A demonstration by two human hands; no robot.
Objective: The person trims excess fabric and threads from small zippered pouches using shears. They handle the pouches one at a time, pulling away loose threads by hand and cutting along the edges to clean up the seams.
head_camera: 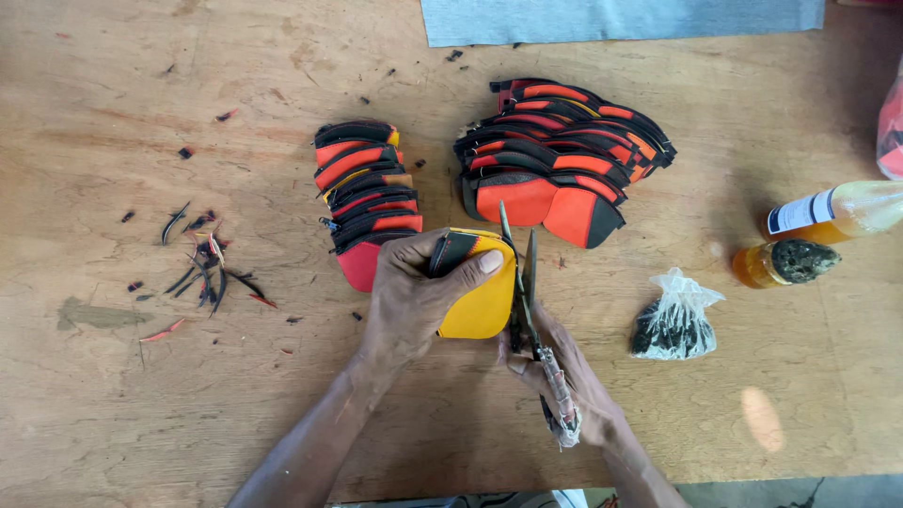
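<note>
A flat yellow shoe-upper piece with a black edge sits at the centre of the frame, pinched in the left hand, whose thumb lies across its top. Just to its right, the right hand grips a pair of metal scissors with cloth-wrapped handles; the blades stand slightly apart along the piece's right edge.

Above, two stacks rest on the wooden worktop: a stack of red and black cut pieces touching the left hand's knuckles, and a larger fanned pile of orange and black pieces at upper centre. The pieces overlap too much to count.

At the right lie one small clear plastic bag of dark bits, one amber jar with a crusted lid and one bottle of yellowish liquid, cut off by the frame edge. Thin black and red trimmings are scattered at the left. A grey sheet is cropped at the top.
</note>
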